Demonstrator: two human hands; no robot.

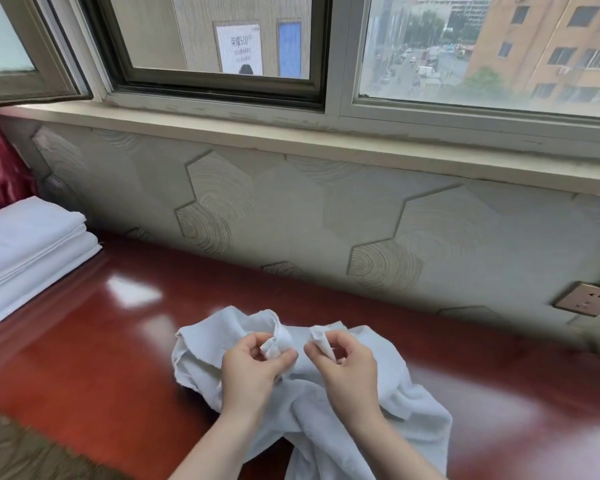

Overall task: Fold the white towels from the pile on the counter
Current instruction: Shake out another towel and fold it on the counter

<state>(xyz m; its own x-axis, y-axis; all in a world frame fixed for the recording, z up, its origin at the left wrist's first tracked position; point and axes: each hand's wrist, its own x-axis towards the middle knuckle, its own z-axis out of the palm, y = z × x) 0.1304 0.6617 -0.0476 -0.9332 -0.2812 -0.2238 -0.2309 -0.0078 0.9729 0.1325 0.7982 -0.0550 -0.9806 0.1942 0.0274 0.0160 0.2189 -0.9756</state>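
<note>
The counter (94, 344) is a long, glossy red-brown top running under the window sill (291, 133), and everything here is placed against it. At the counter's far left end sits a stack of folded white cloth (32, 251), neat and squared; whether these are finished towels or other linen is hard to say from this angle. Near the counter's front edge, in the middle, lies the towel (326, 393), crumpled and loose, part of it hanging off toward the person. It looks light and limp, soft enough to sag wherever it is not held, so the corners are the sensible place to take it, drawing them apart until an edge goes taut. Above the towel, the left hand (253, 368) pinches one bunched corner between thumb and curled fingers, and the right hand (347, 372) pinches another corner the same way, the two hands close together. No baskets or bins show on the counter; a wall socket (584, 299) sits just beyond its right end
</note>
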